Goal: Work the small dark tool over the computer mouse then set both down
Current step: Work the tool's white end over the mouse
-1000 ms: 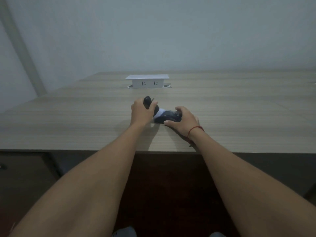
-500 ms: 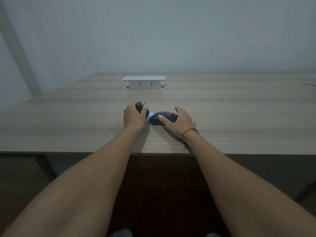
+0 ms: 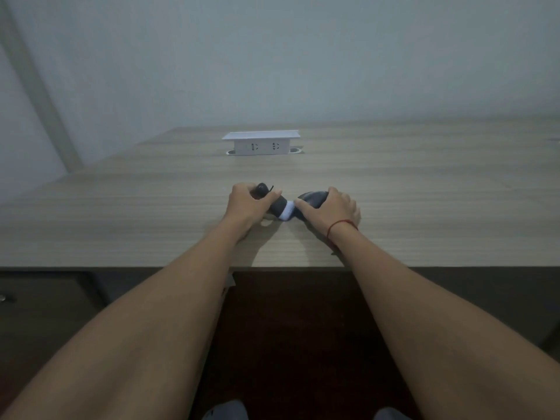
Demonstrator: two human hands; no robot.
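Tool: small dark tool (image 3: pixel 277 204) lies slanted from upper left down to its white tip, which touches the computer mouse's (image 3: pixel 312 197) left end.
Left hand: left hand (image 3: pixel 247 204) is wrapped around the tool's body.
Right hand: right hand (image 3: pixel 331 209) is cupped over the mouse, pinning it to the table (image 3: pixel 424 192); this hand is the nearer to it.
Position: both items are near the table's front edge, well short of the socket box (image 3: pixel 261 143).
Count: one tool, one mouse, one socket box.
Stage: probably still working, nothing set down yet.
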